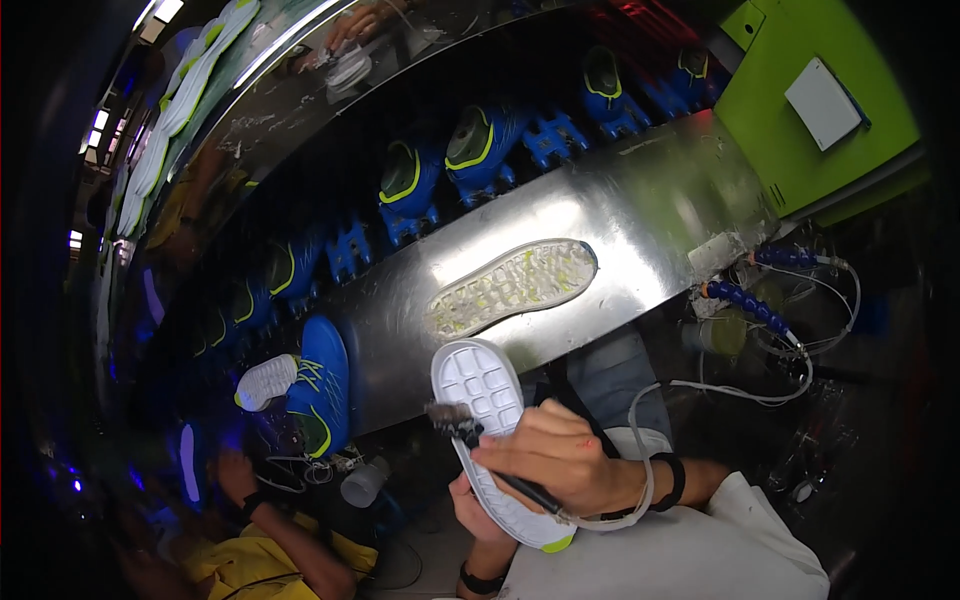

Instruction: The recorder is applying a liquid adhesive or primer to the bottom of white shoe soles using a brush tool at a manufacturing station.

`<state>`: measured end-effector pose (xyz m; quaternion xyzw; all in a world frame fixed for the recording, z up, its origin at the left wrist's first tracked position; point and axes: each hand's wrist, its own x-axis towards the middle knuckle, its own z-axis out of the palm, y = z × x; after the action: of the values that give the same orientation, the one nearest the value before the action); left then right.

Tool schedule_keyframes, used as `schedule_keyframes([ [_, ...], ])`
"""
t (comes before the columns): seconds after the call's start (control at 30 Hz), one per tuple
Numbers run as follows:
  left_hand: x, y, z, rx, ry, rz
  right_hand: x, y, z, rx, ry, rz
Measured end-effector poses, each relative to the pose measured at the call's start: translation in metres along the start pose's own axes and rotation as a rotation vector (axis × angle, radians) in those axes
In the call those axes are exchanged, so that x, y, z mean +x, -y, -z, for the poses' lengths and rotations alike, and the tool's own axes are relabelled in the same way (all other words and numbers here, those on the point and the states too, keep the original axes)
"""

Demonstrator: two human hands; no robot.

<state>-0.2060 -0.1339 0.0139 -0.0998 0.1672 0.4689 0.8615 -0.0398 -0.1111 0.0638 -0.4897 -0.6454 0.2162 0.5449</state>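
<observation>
A white shoe sole (pixel 478 385) with a raised grid and a yellow-green heel tip is tilted over the near edge of the metal bench. Its edge is gripped by my left hand (pixel 474 510), partly hidden below. Closed round the dark handle of a brush fed by a thin tube, my right hand (pixel 565 455) is above the sole's middle. The brush's dark bristles (pixel 455 420) lie over the sole's left rim; whether they touch it I cannot tell. A second sole (pixel 515 285), off-white with yellow-green smears, lies on the bench beyond.
Blue shoes (pixel 470 145) on racks line the bench's far side. A blue shoe (pixel 322 385) and a white sole (pixel 268 384) are at the left. Blue segmented hoses (pixel 745 302) hang right, below a green cabinet (pixel 860 60). A co-worker's hand (pixel 237 478) shows lower left.
</observation>
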Motion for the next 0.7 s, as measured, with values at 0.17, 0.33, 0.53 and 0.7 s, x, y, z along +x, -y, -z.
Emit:
schedule_keyframes([
  [0.17, -0.009, -0.008, 0.01, 0.176, -0.131, -0.079, 0.007, -0.004, 0.022, 0.123, -0.064, -0.258],
  [0.33, 0.039, -0.02, -0.019, 0.218, 0.316, 0.381, -0.031, 0.018, 0.023, 0.48, 0.251, -0.018],
  [0.53, 0.051, -0.01, -0.048, 0.137, 0.303, 0.376, -0.033, 0.028, 0.033, 0.535, 0.14, -0.129],
  [0.7, 0.046, 0.007, -0.096, 0.342, 0.056, 0.127, -0.016, 0.014, 0.062, 0.546, 0.129, -0.42],
])
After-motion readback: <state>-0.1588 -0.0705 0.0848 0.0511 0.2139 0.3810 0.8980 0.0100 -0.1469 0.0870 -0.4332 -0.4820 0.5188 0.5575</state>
